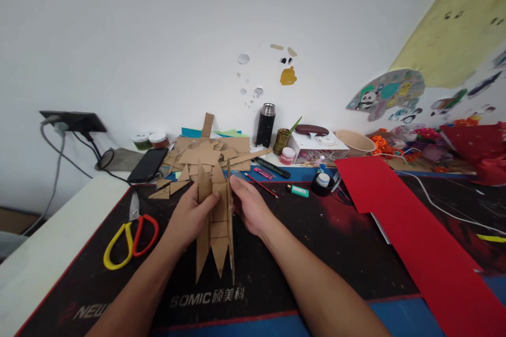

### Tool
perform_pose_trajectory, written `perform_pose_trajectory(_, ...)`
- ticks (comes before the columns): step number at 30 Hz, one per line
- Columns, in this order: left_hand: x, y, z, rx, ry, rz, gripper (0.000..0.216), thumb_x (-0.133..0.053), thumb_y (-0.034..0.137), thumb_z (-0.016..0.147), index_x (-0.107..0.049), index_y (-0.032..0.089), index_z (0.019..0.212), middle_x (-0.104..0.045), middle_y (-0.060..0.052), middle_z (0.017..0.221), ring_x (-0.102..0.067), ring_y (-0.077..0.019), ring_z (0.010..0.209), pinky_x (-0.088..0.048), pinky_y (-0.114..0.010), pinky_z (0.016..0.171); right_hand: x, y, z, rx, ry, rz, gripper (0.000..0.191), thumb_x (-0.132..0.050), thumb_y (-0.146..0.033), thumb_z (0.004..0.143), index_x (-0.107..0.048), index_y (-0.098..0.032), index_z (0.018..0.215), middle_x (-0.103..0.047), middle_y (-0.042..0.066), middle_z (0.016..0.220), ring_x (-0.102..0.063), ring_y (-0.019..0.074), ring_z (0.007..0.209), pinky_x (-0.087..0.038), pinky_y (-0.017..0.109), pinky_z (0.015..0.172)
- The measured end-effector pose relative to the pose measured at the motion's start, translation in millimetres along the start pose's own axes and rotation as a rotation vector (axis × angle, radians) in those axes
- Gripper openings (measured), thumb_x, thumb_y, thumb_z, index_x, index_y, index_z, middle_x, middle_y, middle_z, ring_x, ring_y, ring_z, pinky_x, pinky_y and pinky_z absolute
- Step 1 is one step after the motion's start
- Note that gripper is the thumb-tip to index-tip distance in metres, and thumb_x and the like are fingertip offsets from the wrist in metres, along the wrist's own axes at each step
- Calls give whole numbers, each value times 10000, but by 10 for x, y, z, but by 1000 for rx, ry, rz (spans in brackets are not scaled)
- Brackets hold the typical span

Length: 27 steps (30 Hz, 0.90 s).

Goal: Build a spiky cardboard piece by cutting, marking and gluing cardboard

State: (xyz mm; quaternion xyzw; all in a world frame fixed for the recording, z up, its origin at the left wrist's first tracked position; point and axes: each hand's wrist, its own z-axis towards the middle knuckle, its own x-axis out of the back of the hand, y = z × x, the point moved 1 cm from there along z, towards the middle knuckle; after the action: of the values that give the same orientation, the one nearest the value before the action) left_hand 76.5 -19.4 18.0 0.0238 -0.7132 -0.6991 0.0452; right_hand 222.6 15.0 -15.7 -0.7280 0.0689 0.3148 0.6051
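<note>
A folded cardboard piece with pointed ends at top and bottom stands between my hands above the black desk mat. My left hand grips its left panel, the thumb lying across the inner face. On the other side my right hand holds the right panel, which shows nearly edge-on; most of those fingers are hidden behind it. Left of my left forearm lie scissors with one yellow and one red handle. Behind the hands is a pile of cardboard scraps.
A phone and power strip with cables sit at the left. Along the wall stand a black thermos, a white box and a beige bowl. Red paper crosses the right side; a pencil and green eraser lie nearer.
</note>
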Motion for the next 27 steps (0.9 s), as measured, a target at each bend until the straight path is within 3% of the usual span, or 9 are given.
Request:
perform_pose_trajectory(5,14,25,-14,-75,21,64,622,-841,604,735,-738,179,1177,-845,-141,1174,-772,-403,1139,-613,-480,978,2,0,-1,-4,-27,-2,608,-862,-776,752,-788,-220,988,-743,30,821,-568,164,624,-412,278,572)
perform_pose_trajectory(13,-1,8,-61,-144,15,93,563,-812,528,817,-697,213,1270,-791,-131,1346,-745,-385,1219,-580,-483,1056,-10,-16,-29,0,5,-24,653,-857,-781,747,-797,-237,1103,-751,28,846,-606,183,660,-416,288,576)
perform_pose_trajectory(20,2,-17,-47,-103,-44,9,583,-822,527,818,-684,230,1300,-809,-115,1290,-761,-369,1181,-608,-466,1008,13,-11,-29,-2,41,-88,673,-820,-797,774,-792,-225,1127,-776,52,860,-682,211,716,-474,295,581)
perform_pose_trajectory(27,-6,29,-45,-79,-44,-54,577,-859,481,762,-705,216,1251,-834,-114,1199,-782,-379,1107,-624,-478,968,22,8,-27,7,24,-48,588,-853,-757,772,-770,-232,1023,-688,-5,740,-603,165,617,-427,278,549)
